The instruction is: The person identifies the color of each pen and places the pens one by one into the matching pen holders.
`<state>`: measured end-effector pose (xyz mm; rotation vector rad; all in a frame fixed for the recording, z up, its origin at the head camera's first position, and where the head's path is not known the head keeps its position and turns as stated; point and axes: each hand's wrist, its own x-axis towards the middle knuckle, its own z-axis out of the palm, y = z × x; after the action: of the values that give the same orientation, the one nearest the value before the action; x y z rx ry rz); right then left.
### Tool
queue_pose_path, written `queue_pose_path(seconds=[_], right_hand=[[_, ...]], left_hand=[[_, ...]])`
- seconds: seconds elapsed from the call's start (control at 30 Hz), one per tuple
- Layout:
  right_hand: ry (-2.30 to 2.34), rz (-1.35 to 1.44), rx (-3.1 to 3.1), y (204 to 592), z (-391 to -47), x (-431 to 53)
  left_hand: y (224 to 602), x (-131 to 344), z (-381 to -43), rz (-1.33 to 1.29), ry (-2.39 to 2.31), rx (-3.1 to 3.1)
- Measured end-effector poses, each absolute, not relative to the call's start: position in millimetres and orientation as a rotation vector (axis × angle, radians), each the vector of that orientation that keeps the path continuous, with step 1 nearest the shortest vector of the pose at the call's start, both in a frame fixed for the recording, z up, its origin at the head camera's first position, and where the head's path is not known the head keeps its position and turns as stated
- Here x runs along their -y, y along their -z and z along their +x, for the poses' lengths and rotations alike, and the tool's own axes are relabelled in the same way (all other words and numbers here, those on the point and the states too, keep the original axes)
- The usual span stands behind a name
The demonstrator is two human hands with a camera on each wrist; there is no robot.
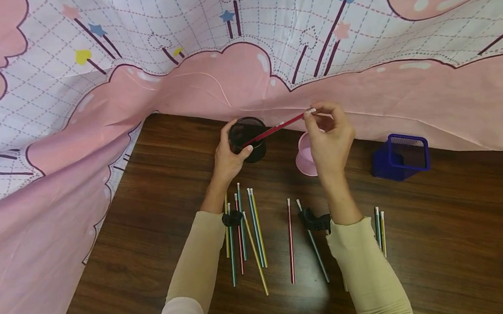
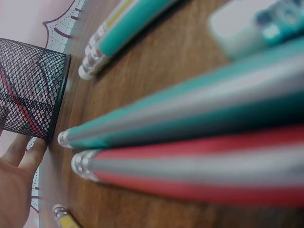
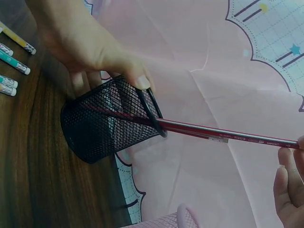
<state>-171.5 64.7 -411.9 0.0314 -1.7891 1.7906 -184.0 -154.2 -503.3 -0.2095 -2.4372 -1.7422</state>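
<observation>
My left hand (image 1: pixel 229 154) grips a round black mesh pencil cup (image 3: pixel 102 126), thumb at its rim. The cup tilts slightly off the dark wooden table in the right wrist view. Between thumb and fingers, my right hand (image 1: pixel 331 133) pinches a red pencil (image 3: pixel 251 137) near its white eraser end. The pencil's other end slants down inside the cup, seen through the mesh. Another red pencil (image 3: pixel 202 135) leans in the cup just under it, its eraser end past the rim. Below my left hand lie several green, yellow and red pencils (image 1: pixel 257 225).
A pink round cup (image 1: pixel 305 160) stands beside my right hand. Farther right is a blue square mesh holder (image 1: pixel 394 163). A red pencil (image 1: pixel 291 242) and a green pencil (image 1: pixel 315 250) lie between my forearms. More pencils (image 1: pixel 380 230) lie right of my right sleeve. Patterned pink cloth (image 1: pixel 211 91) hangs behind the table.
</observation>
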Motion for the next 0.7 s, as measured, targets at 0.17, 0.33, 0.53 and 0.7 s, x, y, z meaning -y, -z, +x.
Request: queue_pose_path(seconds=[0.17,0.33,0.53,0.7], right_hand=[[-1.763,-0.007,1.867,410.1,-170.2,-60.5],[-1.688,0.004,1.978,396.3,-160.2,-55.3],[-1.664,-0.031,2.039,390.3,-154.0,-54.8],[-1.652,-0.015,2.065,390.5,-152.6,-55.3]], left_hand=[[505.4,154.7,-185.0,-0.225,1.769,2.419],[530.9,157.4,-195.7,-0.201,1.77,2.416],[546.3,160.0,-202.0,-0.188,1.748,2.452],[543.5,159.6,-200.4,-0.187,1.771,2.437]])
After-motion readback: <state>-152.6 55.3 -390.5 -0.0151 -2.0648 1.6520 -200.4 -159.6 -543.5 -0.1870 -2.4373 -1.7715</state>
